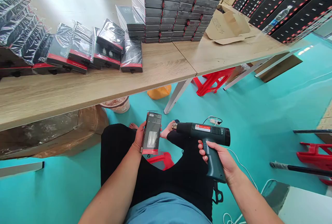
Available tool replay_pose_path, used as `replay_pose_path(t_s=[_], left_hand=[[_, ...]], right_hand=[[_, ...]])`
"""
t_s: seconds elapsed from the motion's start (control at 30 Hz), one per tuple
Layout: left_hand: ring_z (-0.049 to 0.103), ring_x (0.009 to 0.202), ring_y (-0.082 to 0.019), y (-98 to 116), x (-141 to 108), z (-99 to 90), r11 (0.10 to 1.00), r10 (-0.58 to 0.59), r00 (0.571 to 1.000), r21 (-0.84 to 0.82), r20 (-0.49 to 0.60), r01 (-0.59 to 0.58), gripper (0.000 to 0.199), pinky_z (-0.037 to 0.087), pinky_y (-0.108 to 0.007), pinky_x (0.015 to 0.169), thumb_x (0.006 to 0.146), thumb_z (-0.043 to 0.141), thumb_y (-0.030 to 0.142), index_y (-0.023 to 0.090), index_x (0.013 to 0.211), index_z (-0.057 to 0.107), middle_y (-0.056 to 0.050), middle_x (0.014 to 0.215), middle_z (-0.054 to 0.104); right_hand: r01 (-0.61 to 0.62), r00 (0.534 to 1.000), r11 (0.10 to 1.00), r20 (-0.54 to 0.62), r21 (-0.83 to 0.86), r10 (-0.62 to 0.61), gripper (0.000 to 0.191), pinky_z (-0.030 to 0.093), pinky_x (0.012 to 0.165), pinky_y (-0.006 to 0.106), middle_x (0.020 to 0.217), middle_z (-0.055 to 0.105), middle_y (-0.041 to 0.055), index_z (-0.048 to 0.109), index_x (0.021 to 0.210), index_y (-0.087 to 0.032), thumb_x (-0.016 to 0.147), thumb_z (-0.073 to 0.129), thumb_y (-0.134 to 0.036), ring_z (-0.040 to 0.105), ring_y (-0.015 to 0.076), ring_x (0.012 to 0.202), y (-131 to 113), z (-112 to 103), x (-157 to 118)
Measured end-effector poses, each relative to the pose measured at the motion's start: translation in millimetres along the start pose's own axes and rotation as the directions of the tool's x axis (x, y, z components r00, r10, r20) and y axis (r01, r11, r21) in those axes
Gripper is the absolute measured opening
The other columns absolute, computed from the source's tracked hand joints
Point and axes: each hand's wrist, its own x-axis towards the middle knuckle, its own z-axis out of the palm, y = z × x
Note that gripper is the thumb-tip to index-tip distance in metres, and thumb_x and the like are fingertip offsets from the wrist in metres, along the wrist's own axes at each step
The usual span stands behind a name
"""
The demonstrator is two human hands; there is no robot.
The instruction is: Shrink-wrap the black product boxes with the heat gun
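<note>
In my left hand [140, 134] I hold a flat black box [151, 132] with a red band at its near end, above my lap. My fingers wrap its left edge, and a glossy film seems to cover it. My right hand [218, 153] grips the handle of a dark green heat gun [203, 130]. Its metal nozzle points left toward the box, with a gap between them. On the table, several film-wrapped black boxes [84, 42] lie loosely together near the front edge.
A tall stack of black boxes [178, 9] stands on the wooden table [166, 59]. To its right are an opened cardboard box [228, 25], more stacked boxes [275, 6] and a plastic bottle [277, 19]. Below are a waste basket [119, 105], red stools [214, 80] and a white cord [243, 167].
</note>
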Motion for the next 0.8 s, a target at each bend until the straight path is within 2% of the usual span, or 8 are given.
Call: replay_pose_path(t_s=[0.17,0.3,0.4,0.5,0.57,0.67,0.73,0.8], left_hand=[[0.073,0.103,-0.032,-2,1,5.9,1.0,-0.013,1.0,-0.006,0.022,0.013,0.063,0.057,-0.045,0.091,0.094,0.051,0.05,0.003,0.134,0.063,-0.022,0.125,0.071],[0.073,0.104,-0.033,-3,4,10.7,0.999,-0.044,0.999,-0.008,-0.008,0.043,0.057,0.056,-0.048,0.094,0.093,0.052,0.046,0.004,0.131,0.065,-0.021,0.124,0.072],[0.075,0.093,-0.032,-4,8,9.7,0.999,-0.044,0.994,0.012,-0.102,0.045,0.051,0.057,-0.047,0.089,0.092,0.053,0.043,0.005,0.122,0.07,-0.018,0.104,0.077],[0.075,0.092,-0.03,-5,11,8.0,1.0,0.018,0.991,-0.011,-0.13,-0.02,0.047,0.057,-0.044,0.089,0.093,0.05,0.039,0.007,0.121,0.07,-0.015,0.098,0.079],[0.075,0.092,-0.03,-5,11,7.6,0.999,0.022,0.992,-0.028,-0.124,-0.026,0.048,0.057,-0.044,0.09,0.093,0.049,0.04,0.007,0.12,0.071,-0.015,0.097,0.078],[0.075,0.088,-0.031,-4,10,7.7,1.0,-0.009,0.992,-0.018,-0.126,0.007,0.046,0.058,-0.044,0.087,0.09,0.052,0.042,0.008,0.112,0.074,-0.015,0.093,0.078],[0.075,0.079,-0.029,-4,10,7.4,1.0,-0.006,0.985,-0.001,-0.172,0.006,0.038,0.059,-0.042,0.082,0.088,0.055,0.039,0.009,0.101,0.075,-0.013,0.084,0.078],[0.074,0.071,-0.026,-5,11,6.7,1.0,0.029,0.975,0.009,-0.222,-0.027,0.03,0.059,-0.039,0.077,0.085,0.058,0.035,0.011,0.092,0.075,-0.009,0.077,0.077]], right_hand=[[0.003,1.0,1.0,0.0,0.022,-0.003,0.017,0.056,0.048,0.019,0.078,0.07,0.0069,0.073,0.097,-0.007,0.084,0.067,-0.016,0.065,0.0123,0.06,5,-12,2],[0.069,0.994,0.998,0.081,-0.001,-0.069,0.022,0.055,0.049,0.019,0.079,0.07,0.0056,0.074,0.095,-0.009,0.077,0.075,-0.022,0.064,0.0117,0.062,9,4,3],[0.143,0.969,0.973,0.228,-0.18,-0.1,0.03,0.054,0.049,0.021,0.08,0.071,0.0055,0.073,0.097,-0.012,0.074,0.079,-0.03,0.064,0.0133,0.062,12,23,-2],[0.24,0.924,0.856,0.378,-0.459,-0.057,0.034,0.054,0.051,0.026,0.082,0.073,0.0064,0.072,0.102,-0.014,0.075,0.079,-0.033,0.066,0.0165,0.064,12,38,-8],[0.323,0.921,0.77,0.37,-0.551,-0.122,0.031,0.055,0.055,0.028,0.079,0.072,0.0051,0.072,0.101,-0.014,0.078,0.076,-0.034,0.065,0.0169,0.066,9,46,-10],[0.376,0.924,0.735,0.281,-0.564,-0.257,0.028,0.055,0.057,0.028,0.078,0.071,0.0035,0.072,0.099,-0.016,0.079,0.074,-0.036,0.063,0.0163,0.066,3,56,-11],[0.364,0.921,0.738,0.337,-0.568,-0.196,0.027,0.055,0.056,0.029,0.078,0.071,0.0037,0.073,0.098,-0.016,0.078,0.075,-0.035,0.063,0.0169,0.066,1,62,-12],[0.371,0.894,0.717,0.436,-0.59,-0.103,0.023,0.054,0.054,0.03,0.075,0.07,0.0039,0.074,0.093,-0.016,0.078,0.076,-0.033,0.063,0.0177,0.065,2,67,-14]])
